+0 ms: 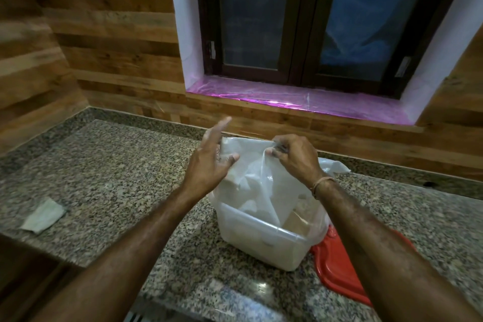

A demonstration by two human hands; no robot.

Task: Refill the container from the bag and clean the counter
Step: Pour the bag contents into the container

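Observation:
A clear plastic container [264, 239] stands on the granite counter [109, 175], lid off. A translucent white plastic bag [258, 177] hangs upside down over it, its lower part inside the container. My right hand [292, 157] pinches the bag's upper edge. My left hand [211, 162] is beside the bag's left side, fingers spread, thumb against the plastic; it grips nothing. Pale contents show dimly through the container's wall.
A red lid [337, 266] lies on the counter right of the container. A small grey-green cloth [43, 217] lies at the left. Wood-panelled wall and a window sill [287, 98] run behind. The counter's front edge is near my elbows.

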